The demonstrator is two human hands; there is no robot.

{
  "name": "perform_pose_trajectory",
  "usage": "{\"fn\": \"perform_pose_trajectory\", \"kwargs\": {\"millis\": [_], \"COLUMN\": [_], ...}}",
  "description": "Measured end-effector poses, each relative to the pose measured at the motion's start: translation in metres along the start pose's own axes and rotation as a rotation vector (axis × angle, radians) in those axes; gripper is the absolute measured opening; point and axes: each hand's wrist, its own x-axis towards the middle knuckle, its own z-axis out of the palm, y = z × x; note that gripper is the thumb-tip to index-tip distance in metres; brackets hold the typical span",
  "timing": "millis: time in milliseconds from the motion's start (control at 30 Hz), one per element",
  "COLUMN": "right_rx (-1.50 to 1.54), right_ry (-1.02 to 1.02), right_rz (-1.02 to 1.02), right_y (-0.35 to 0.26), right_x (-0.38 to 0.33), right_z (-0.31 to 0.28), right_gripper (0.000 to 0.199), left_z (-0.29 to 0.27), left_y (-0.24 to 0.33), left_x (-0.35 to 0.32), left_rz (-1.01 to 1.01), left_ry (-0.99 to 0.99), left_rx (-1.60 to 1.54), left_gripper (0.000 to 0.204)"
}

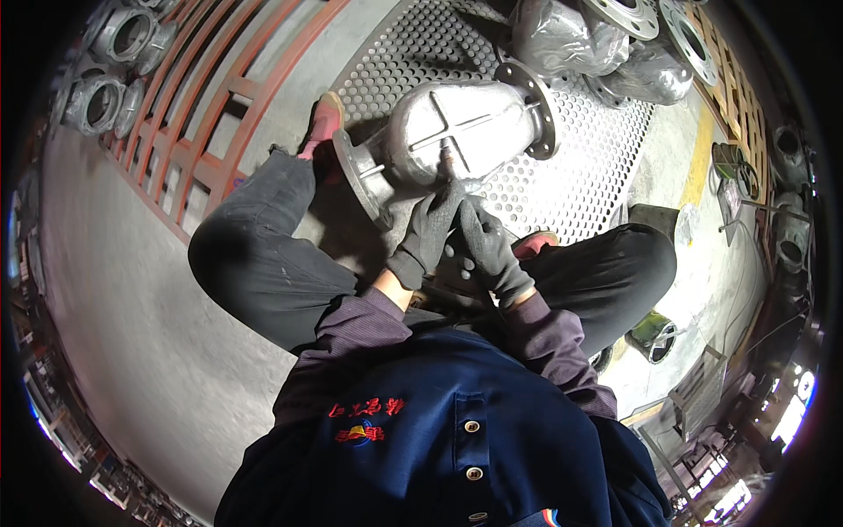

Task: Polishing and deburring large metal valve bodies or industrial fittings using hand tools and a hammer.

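A large silver-grey cast valve body [487,110] with raised crossing ribs lies on a perforated metal sheet in front of me, a round flange at each end. Both my hands wear dark grey gloves and come together at its near side. My left hand [428,230] is closed around a slim hand tool [449,160], which looks like a die grinder; its brownish tip meets the casting near the rib crossing. Just behind, my right hand [492,248] is closed on the same tool. The gloves hide most of its body.
My bent legs flank the work, a red shoe [325,123] beside the left flange. Wrapped castings [562,39] stand at the far right. An orange slatted rack [228,132] is at the left, with more castings [97,101] beyond. A green-and-metal ring part [652,335] lies by my right knee.
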Motion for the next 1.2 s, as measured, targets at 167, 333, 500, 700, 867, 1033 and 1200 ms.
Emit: {"fn": "perform_pose_trajectory", "kwargs": {"millis": [167,333,500,700,867,1033,1200], "right_rx": [-0.020,-0.057,-0.120,-0.039,-0.292,-0.152,-0.069], "right_ry": [0.080,0.037,0.064,0.014,0.147,0.310,0.284], "right_rz": [-0.271,-0.201,-0.265,-0.041,-0.344,-0.013,-0.090], "right_y": [0.031,0.027,0.032,0.001,-0.031,-0.069,-0.082], "right_x": [0.019,0.013,0.016,-0.002,-0.020,-0.014,-0.003], "right_z": [-0.010,0.002,-0.010,-0.013,-0.022,-0.065,-0.057], "right_gripper": [0.043,0.039,0.036,0.041,0.046,0.041,0.040], "left_z": [0.004,0.007,0.007,0.017,0.006,-0.021,-0.044], "left_y": [0.044,0.014,0.017,0.025,0.023,0.074,0.062], "left_x": [0.005,-0.001,-0.001,0.000,0.004,0.030,0.040], "left_rz": [-0.350,-0.313,-0.336,-0.361,0.060,-0.255,-0.210], "left_ry": [0.020,0.121,0.067,0.110,-0.002,0.320,0.386], "left_rx": [-0.078,-0.203,0.024,-0.323,-0.048,-0.256,-0.299], "left_gripper": [0.054,0.051,0.051,0.040,0.060,0.037,0.035]}}
